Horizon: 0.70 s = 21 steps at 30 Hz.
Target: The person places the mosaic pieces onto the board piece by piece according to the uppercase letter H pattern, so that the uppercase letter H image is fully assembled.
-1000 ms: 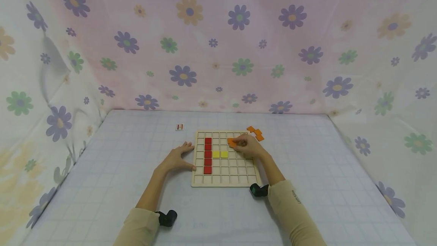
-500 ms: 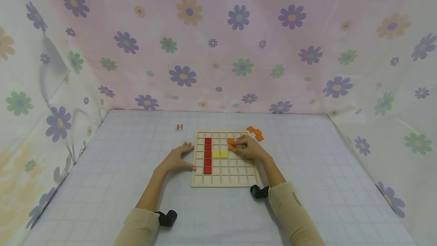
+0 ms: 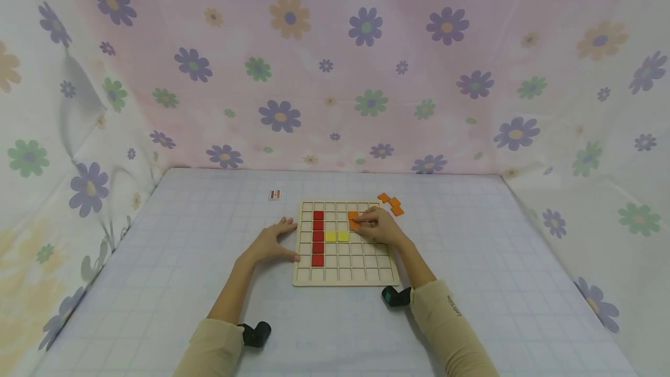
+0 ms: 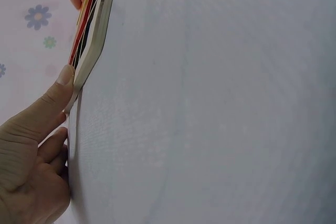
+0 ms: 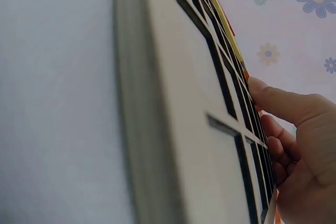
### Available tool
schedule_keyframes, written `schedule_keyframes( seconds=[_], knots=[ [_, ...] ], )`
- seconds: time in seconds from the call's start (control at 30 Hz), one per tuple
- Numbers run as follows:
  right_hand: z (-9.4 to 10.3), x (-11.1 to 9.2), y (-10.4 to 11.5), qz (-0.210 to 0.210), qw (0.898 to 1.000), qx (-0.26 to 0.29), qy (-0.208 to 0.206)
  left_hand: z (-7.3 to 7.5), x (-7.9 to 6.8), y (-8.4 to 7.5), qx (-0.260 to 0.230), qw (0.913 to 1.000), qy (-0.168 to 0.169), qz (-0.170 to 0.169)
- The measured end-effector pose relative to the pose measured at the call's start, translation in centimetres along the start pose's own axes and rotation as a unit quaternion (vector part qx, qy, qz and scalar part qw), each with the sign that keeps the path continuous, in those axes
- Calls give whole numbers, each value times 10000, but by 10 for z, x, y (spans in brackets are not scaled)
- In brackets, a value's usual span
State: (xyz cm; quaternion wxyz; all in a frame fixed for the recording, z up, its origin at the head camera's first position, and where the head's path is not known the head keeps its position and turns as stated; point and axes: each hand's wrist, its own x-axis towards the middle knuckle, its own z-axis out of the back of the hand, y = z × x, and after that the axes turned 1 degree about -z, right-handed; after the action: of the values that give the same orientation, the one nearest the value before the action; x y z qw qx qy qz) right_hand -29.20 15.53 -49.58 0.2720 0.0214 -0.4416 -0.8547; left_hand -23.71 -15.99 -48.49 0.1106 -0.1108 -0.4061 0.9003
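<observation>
A wooden grid board [image 3: 345,276] lies flat on the table. One column of it holds several red square tiles [image 3: 318,236], with two yellow tiles [image 3: 337,236] beside the middle one. Further right an orange tile [image 3: 353,215] fills a cell. Just below it, my right hand [image 3: 381,227] pinches a second orange tile [image 3: 353,226] at its cell, partly covering it. My left hand [image 3: 267,244] has thumb and fingers spread along the board's left edge; in the left wrist view its thumb [image 4: 64,80] touches the rim.
Several loose orange tiles [image 3: 391,203] lie at the board's far right corner. Behind its far left corner is a small printed card [image 3: 276,194]. Flowered cloth [image 3: 335,86] hangs around the table's back and sides.
The second orange tile, askew over its cell a second ago, now lines up under the first one. My right fingertips shifted slightly with it; the left hand stayed put.
</observation>
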Motion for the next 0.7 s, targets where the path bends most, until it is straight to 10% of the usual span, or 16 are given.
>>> schedule_keyframes(
  seconds=[0.7],
  knots=[
    [-6, 1, 3, -189, 9987, -10, -483, 0, 1, 2, -3, 10000, -11, -38]
  ],
)
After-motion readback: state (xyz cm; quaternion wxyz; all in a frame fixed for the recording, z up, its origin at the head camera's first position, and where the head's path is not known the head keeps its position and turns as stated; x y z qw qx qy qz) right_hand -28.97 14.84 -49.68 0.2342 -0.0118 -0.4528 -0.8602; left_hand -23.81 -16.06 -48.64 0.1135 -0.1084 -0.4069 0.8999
